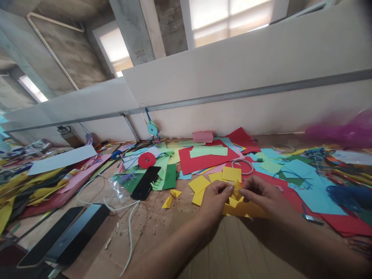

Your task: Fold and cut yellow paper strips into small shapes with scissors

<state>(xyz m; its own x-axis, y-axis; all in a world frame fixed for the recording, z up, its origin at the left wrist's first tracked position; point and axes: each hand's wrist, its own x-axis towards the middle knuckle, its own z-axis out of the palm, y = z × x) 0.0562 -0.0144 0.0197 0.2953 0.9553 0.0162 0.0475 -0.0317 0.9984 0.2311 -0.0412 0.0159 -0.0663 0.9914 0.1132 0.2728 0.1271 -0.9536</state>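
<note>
Both my hands meet over the near edge of the worktable, around a small folded piece of yellow paper. My left hand pinches its left side between thumb and forefinger. On the other side my right hand has thumb and fingers closed at the paper's edge. More yellow paper lies beneath my hands, partly covered by them. Square yellow sheets are spread just behind my left hand. Two small folded yellow pieces rest on the table to the left.
A black phone lies left of the yellow sheets, near a white cable. A dark box stands at front left. Red sheets and light blue sheets cover the back and right. A white partition rises behind.
</note>
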